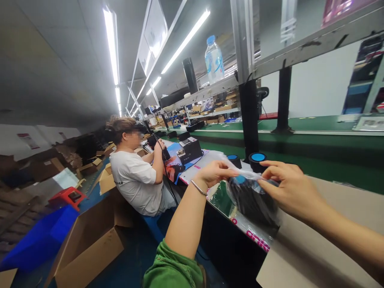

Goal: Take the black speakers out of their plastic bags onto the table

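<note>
My left hand (214, 173) and right hand (289, 185) each pinch the mouth of one clear plastic bag (240, 176) with the fingers, holding one black speaker (250, 200) inside it just above the surface (303, 248); two more blue-topped speakers (257, 159) stand behind

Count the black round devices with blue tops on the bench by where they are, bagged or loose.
Black cylindrical device with blue top in the clear plastic bag, held by left hand and right hand: 1
Loose on the bench: 2
Total: 3
</note>
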The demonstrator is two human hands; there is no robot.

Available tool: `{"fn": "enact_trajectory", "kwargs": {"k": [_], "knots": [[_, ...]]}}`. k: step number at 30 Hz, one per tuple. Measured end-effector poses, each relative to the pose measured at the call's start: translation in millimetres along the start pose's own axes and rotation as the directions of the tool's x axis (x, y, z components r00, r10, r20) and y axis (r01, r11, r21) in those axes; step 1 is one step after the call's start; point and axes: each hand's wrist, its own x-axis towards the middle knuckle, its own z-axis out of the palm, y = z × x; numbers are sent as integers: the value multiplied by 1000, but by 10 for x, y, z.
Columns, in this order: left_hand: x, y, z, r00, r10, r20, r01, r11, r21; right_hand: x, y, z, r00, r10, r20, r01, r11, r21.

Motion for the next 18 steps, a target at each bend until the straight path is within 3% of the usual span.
{"fn": "enact_trajectory", "kwargs": {"k": [5, 9, 13, 15, 18], "knots": [[-68, -172, -109, 994, 48, -97, -67, 978, -199, -46, 221, -111, 963, 188, 193, -224, 957, 185], [-89, -185, 13, 985, 91, -147, -125, 961, -246, -5, 297, -290, 949, 169, 266, -191, 980, 57], [-93, -136, 138, 974, 131, -186, -171, 961, -219, 73, 229, -553, 935, 76, 347, -30, 990, -136], [-88, -143, 158, 952, 181, -246, -231, 953, -193, 64, 255, -642, 913, -55, 404, 118, 984, -133], [-75, -193, 153, 900, 281, -333, -331, 938, -101, -42, 393, -659, 883, -320, 343, 391, 906, -161]]}}
